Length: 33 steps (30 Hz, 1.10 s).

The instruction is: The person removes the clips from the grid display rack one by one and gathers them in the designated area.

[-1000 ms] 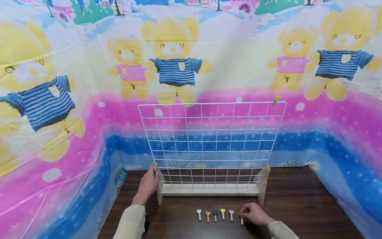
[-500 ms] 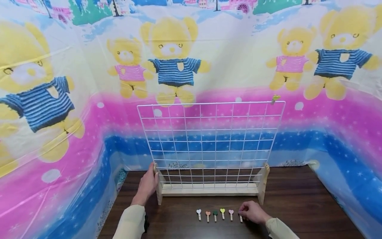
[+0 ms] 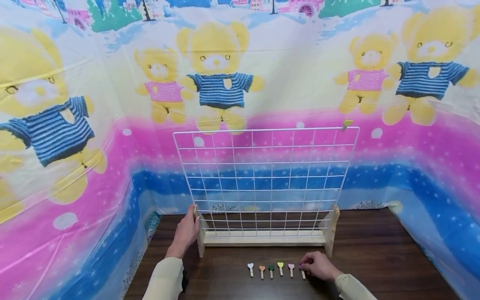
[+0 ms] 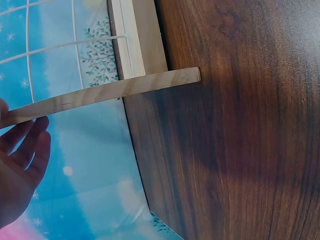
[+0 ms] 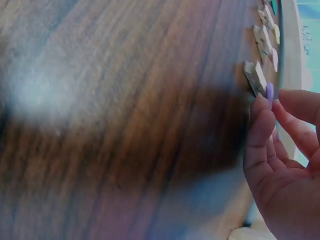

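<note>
A white wire grid (image 3: 262,176) stands upright in a wooden stand (image 3: 264,241). My left hand (image 3: 185,230) grips the top of the stand's left side piece; in the left wrist view the fingers (image 4: 37,145) lie against this side piece (image 4: 100,92). On the table, at the right end of a row of small wooden clothespins, my right hand (image 3: 319,266) pinches a clothespin (image 3: 303,275) with a purple heart (image 5: 270,93). Beside it lie clothespins with hearts in pink (image 3: 291,270), yellow (image 3: 280,268), dark green (image 3: 271,271), orange (image 3: 262,271) and white (image 3: 251,269).
A clothespin with a yellow-green heart (image 3: 346,123) is clipped to the grid's top right. The dark wooden table (image 3: 378,258) is bordered at the back and sides by a teddy-bear printed cloth (image 3: 292,62).
My right hand has shifted slightly left and away from me, and the purple-heart clothespin has moved a little with it. My left hand stays on the stand.
</note>
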Motion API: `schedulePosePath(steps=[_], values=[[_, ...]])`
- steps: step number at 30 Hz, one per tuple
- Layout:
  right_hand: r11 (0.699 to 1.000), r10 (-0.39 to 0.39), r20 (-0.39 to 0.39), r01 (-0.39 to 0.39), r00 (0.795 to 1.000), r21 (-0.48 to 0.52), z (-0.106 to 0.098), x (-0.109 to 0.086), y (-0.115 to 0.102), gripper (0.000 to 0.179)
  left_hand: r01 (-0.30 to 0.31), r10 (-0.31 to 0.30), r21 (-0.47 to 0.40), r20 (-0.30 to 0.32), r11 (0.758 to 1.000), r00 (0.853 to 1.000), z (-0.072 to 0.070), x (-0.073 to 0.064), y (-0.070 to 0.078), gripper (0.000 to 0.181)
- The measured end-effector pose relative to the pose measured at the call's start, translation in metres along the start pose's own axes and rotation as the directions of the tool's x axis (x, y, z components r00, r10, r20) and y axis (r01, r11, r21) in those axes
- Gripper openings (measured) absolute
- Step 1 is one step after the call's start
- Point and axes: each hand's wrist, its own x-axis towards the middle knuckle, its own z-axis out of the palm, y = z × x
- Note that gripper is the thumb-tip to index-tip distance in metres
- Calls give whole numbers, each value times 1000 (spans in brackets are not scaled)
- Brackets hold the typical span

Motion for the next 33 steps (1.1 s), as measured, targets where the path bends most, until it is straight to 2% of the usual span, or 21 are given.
schedulePosePath(steps=[8, 12, 15, 20, 28, 33], values=[[1000, 21, -17, -21, 1000, 4, -22, -1, -8, 5, 10, -10, -5, 6, 1000, 1000, 1, 0, 1, 52], [999, 9, -14, -10, 1000, -52, -37, -1, -19, 9, 2, -2, 2, 6, 1000, 1000, 0, 0, 1, 52], [992, -27, -42, 21, 999, -127, -48, -1, -27, 9, -1, 1, 5, 9, 1000, 1000, 0, 0, 0, 53], [986, -47, -61, 36, 997, -160, -67, -1, -48, 6, 6, -6, 0, 7, 1000, 1000, 0, 0, 0, 52], [986, -82, -65, 72, 995, -149, -88, -7, -81, 8, 16, -16, -6, 16, 1000, 1000, -1, -1, 1, 50], [987, -55, -78, 43, 995, -155, -102, -11, -102, 9, 17, -17, -7, 17, 1000, 1000, -1, 0, 2, 49]])
